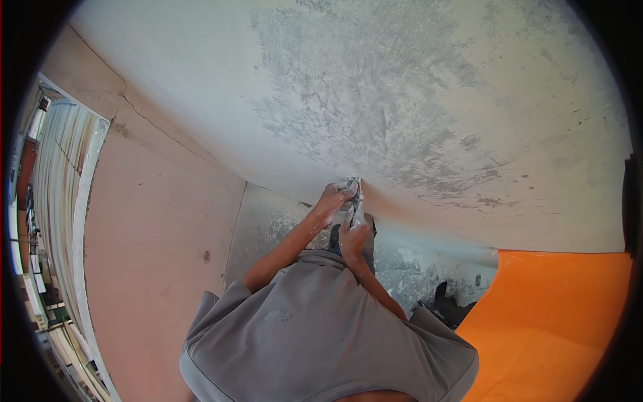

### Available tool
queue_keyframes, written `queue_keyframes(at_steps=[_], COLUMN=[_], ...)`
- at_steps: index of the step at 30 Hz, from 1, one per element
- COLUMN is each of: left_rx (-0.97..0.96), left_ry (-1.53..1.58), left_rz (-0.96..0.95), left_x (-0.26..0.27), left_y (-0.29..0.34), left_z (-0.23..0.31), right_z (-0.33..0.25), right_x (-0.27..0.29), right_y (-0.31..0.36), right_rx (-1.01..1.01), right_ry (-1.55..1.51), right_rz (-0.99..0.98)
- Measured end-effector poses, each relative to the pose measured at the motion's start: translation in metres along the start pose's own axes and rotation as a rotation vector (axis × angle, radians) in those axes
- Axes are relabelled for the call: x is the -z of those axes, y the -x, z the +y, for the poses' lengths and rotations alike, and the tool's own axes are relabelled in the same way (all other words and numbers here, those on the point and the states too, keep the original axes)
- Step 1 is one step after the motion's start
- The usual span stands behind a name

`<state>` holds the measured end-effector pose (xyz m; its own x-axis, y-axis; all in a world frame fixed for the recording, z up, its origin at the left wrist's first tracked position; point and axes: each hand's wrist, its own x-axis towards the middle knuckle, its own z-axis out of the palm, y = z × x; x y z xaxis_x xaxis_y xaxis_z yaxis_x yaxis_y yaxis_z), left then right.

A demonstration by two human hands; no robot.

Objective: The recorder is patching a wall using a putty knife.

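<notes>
While both hands meet low in front of the pale wall (pixel 542 127), the head view shows the left hand (pixel 331 200) and the right hand (pixel 355 235) grasping one small, powder-caked tool (pixel 355 199) between them, fingers closed around it. It sits between the person's body and the wall's lower part; whether its tip touches the surface, I cannot tell, and its exact kind is hidden by the fingers.

Judging by the wall, work on it looks partly done: a broad grey patch (pixel 375 87) is streaked and rough, while smoother, paler surface surrounds it. Dark scuffs near the patch's lower right seem left to deal with. White residue marks the fingers and the floor (pixel 268 211). Toward the right hangs or stands an orange sheet (pixel 552 321), its fixing unclear.
</notes>
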<state>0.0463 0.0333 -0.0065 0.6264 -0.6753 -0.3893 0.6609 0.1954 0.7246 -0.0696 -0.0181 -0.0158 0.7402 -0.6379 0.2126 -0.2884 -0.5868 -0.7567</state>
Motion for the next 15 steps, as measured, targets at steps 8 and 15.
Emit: queue_keyframes(at_steps=[8,15], left_rx=[0.0,-0.055], left_ry=[-0.253,-0.443], left_rz=[0.111,0.195], left_x=[-0.011,-0.01], left_y=[0.009,0.005], left_z=[0.018,0.019], right_z=[0.023,0.016], right_x=[-0.044,-0.043], right_y=[0.02,0.009], right_rx=[-0.089,-0.093], right_ry=[-0.011,-0.456], right_rz=[0.245,0.12])
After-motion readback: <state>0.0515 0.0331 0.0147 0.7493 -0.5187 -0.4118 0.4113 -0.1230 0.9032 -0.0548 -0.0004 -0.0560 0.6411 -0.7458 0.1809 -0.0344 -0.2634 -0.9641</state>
